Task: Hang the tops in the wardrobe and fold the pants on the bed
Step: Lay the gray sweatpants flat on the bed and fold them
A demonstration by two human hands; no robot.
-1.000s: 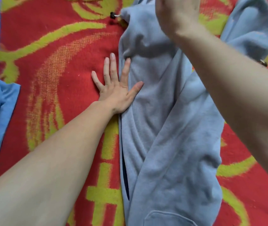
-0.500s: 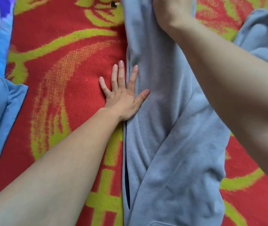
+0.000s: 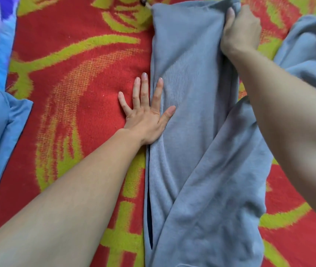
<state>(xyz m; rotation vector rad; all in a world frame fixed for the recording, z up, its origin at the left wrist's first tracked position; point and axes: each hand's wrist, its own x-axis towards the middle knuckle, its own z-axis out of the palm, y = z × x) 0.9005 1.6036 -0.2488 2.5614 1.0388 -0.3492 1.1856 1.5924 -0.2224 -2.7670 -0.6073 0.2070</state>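
The pants [image 3: 191,132] lie lengthwise on the bed [image 3: 76,112]. Left grip [image 3: 145,116], flat and spread wide, pins their left edge; right grip [image 3: 240,31] holds the folded far end. Risk: a hard pull drags fabric from under the flat palm, skewing the fold.

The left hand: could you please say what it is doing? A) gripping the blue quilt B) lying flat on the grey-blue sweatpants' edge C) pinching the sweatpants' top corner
B: the left hand lies flat, fingers spread, over the edge of the grey-blue cotton sweatpants and the red-and-yellow blanket.
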